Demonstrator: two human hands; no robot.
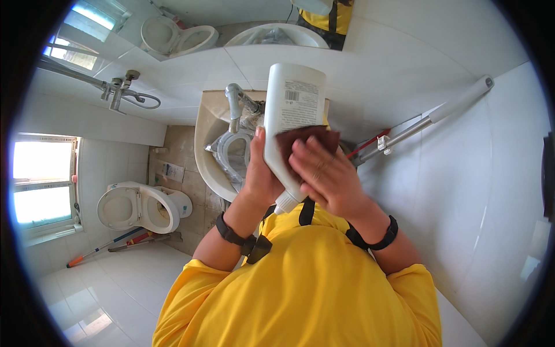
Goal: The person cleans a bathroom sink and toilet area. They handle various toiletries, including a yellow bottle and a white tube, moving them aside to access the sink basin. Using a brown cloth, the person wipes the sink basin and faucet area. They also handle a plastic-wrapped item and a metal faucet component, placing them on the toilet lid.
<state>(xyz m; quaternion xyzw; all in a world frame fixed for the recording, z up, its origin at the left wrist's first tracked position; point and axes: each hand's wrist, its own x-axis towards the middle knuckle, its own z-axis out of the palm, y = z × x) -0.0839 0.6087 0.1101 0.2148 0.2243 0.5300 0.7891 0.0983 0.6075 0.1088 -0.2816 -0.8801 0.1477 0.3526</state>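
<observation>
A white plastic bottle (299, 91) with a printed back label is held over the washbasin, its ribbed cap (286, 203) pointing down towards my body. My left hand (261, 175) grips the bottle along its left side, the thumb on the edge. With flattened fingers, my right hand (327, 175) presses a dark red-brown cloth or pad (303, 139) against the lower face of the bottle. The fingers of that hand are slightly blurred. Below lies the cream washbasin (204, 160), holding a clear plastic bag with a white hose (223, 149). Part of the basin is hidden behind the bottle and hands.
A chrome tap (234, 104) rises at the basin's back, close to the bottle. On the left are a toilet (160, 210) with raised lid, several long-handled tools (104, 247) and a wall shower mixer (119, 93). A grey-white pole (416, 128) leans at right. A mirror (243, 13) hangs ahead.
</observation>
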